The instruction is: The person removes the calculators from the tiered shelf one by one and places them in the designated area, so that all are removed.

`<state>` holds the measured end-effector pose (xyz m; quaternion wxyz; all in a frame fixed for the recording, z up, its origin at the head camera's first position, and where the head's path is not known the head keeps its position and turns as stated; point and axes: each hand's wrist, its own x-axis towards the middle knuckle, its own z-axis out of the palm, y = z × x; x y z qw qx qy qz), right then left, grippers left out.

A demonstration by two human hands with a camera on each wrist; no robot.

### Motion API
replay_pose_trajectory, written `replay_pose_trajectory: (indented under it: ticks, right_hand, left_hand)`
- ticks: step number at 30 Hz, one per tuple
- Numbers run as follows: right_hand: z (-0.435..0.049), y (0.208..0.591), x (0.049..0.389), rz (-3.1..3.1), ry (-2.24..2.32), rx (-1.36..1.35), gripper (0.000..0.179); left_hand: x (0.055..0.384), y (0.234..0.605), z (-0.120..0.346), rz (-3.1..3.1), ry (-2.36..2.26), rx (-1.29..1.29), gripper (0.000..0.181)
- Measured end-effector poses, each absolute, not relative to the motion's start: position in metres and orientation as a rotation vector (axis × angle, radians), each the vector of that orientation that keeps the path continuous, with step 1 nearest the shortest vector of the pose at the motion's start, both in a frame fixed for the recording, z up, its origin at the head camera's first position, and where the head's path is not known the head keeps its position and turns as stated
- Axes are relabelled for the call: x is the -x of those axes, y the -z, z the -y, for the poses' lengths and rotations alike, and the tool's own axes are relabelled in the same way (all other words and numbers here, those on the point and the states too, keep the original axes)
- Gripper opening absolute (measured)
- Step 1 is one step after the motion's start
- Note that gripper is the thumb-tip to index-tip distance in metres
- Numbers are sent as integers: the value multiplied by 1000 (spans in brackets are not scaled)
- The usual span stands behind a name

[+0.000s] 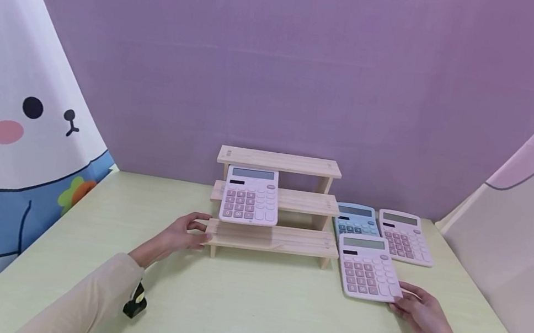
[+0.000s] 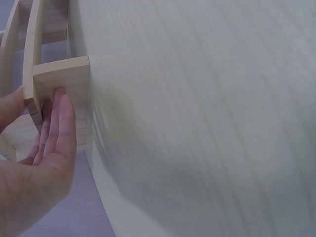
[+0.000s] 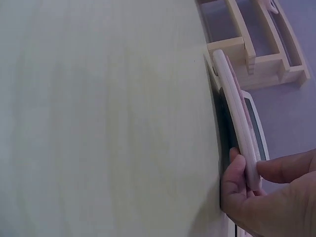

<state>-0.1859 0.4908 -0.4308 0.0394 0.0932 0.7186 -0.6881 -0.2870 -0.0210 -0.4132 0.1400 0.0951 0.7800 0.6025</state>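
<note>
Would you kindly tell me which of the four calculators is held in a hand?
The pink calculator partly covering the blue one; the right hand pinches its corner, while no hand touches the other three.

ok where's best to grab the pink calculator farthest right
Probably pinch the farthest-right pink calculator by its long right edge, coming from the right: bare table lies there, while the blue calculator and front pink calculator crowd its left.

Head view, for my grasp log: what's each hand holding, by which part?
Right hand: pink calculator, by its lower right corner. Left hand: wooden stand, by its bottom step, left end.
</note>
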Motion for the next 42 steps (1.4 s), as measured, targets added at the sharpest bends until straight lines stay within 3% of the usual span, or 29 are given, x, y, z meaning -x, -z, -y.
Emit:
replay_pose_trajectory:
  ticks: [14,42]
  right_hand:
    - [-488,425,188,-2357,1888,-333,64]
    - [-496,424,189,-2662,1454,-208,52]
  left_hand:
    - [289,415,22,-2258,-1733,-248,60]
    - [291,417,20,-2281,-1725,-210,59]
